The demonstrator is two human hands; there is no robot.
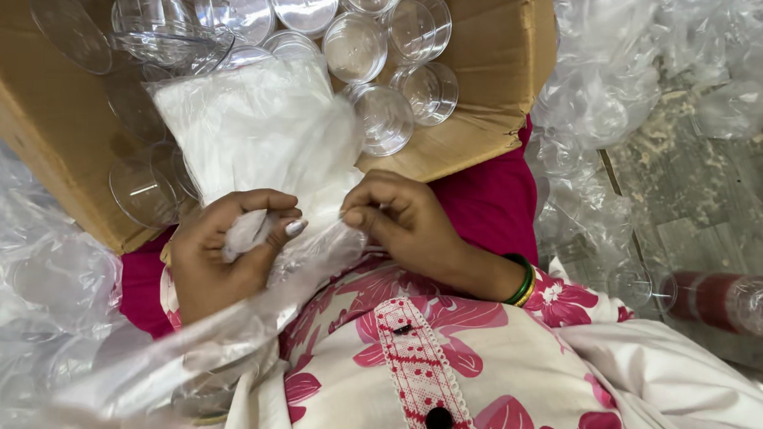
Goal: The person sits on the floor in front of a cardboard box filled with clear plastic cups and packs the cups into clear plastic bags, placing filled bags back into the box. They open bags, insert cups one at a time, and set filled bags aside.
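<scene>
Your left hand [229, 251] is clenched on the neck of the clear, white-filled plastic bag [254, 138] in your lap, your right hand [399, 218] pinching its film, apparently not yet sealed, against the cardboard box's [52, 126] near edge beside clear round plastic cups [383, 64].

Head camera looks steeply down (very near) at the lap and cardboard box [43, 126].

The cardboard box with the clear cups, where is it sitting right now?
The cardboard box rests on the person's lap at the top of the head view, just beyond both hands, with a white plastic bag lying over the clear cups inside.
</scene>
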